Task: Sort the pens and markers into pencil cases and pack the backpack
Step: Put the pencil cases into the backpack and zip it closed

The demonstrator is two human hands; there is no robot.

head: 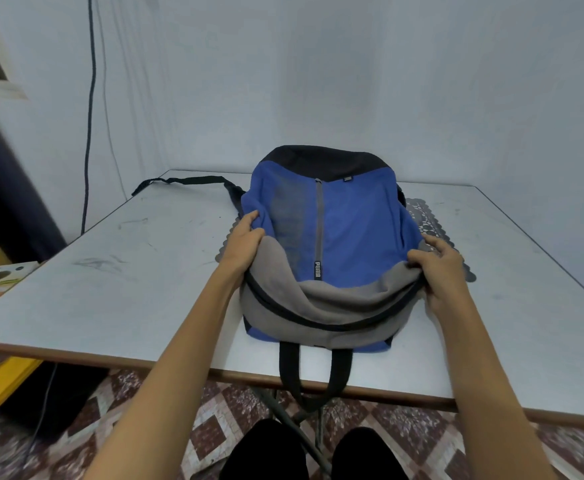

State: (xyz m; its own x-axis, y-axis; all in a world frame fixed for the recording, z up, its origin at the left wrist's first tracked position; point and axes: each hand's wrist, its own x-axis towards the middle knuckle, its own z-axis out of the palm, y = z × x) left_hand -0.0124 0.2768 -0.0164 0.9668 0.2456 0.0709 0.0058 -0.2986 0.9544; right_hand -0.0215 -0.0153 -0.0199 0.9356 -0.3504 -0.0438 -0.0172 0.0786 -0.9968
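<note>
Right, centre frame, the blue and grey backpack [346, 223] lies flat on the white table [127, 271], its black loop [339, 370] hanging over the near edge; left hand [245, 237] has its fingers curled into the fabric at the bag's left side, fingertips lost in the folds; right hand [439, 268] clutches bunched grey fabric on the right; a dark scalloped mat [422, 216] peeks out underneath, mostly covered; the zip's state is hard to make out; a strap [193, 180] trails to the upper left
</note>
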